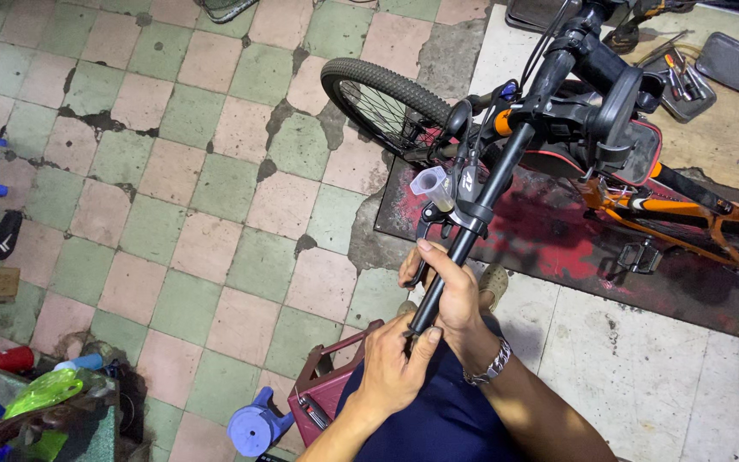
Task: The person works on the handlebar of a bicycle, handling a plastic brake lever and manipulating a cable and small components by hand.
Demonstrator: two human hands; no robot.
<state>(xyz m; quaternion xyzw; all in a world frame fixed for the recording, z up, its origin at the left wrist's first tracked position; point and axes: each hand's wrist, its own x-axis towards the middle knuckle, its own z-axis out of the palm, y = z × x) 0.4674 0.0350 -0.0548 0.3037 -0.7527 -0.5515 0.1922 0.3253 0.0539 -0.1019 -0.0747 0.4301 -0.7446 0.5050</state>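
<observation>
Nearest to me, my left hand (pixel 393 364) wraps the bare lower end of the black tubular bicycle handlebar (pixel 472 231), thumb pressed against the tube, so that grip is closed on the bar. Just above it my right hand (pixel 448 287), a metal-link bracelet (pixel 491 366) on its wrist, is also closed round the bar, fingers reaching up to the black brake lever assembly (pixel 464 205) clamped there.

I judge the step in hand to be work on the brake lever at the bar: the bar end looks stripped of its rubber, and both hands steady it. The next move calls, I think, for keeping the bar and lever level and still, since a small translucent plastic funnel cup (pixel 432 184) stands upright on top of the lever body. It seems to hold a little yellowish fluid low down, though I cannot tell how much.

Below my arms sits a dark red plastic stool (pixel 322 393). Further out, the orange-framed bicycle (pixel 643 205) lies over a stained red mat (pixel 558 239), its front wheel (pixel 382 103) on the cracked green and pink tiled floor (pixel 173 171). Farthest, grey metal trays (pixel 733 62) sit on the floor; one holds screwdrivers (pixel 676 77), and the contents of the others are unclear.
</observation>
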